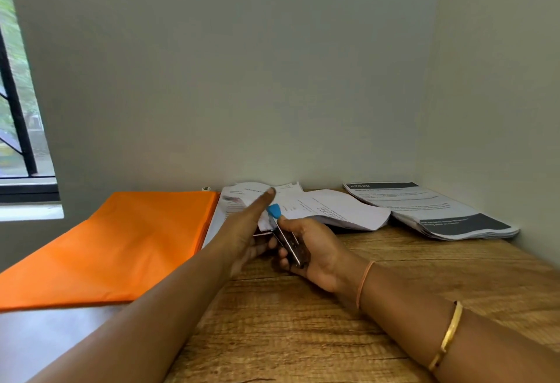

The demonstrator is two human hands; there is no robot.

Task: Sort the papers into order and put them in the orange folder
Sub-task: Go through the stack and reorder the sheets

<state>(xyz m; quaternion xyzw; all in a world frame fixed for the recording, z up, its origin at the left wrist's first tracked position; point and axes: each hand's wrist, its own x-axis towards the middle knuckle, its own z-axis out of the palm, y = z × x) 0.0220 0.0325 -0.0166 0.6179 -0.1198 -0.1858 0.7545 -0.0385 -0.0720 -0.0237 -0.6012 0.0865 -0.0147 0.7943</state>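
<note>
Plainly, "KITCHEN" heads the far-right stack (430, 210); right hand (315, 252) grasps a stapler (286, 238), left hand (247, 228) holds papers (330, 210).

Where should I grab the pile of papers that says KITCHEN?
Pinch the KITCHEN pile by its near edge, coming from the front. It lies flat in the corner, with walls behind and right of it.
</note>
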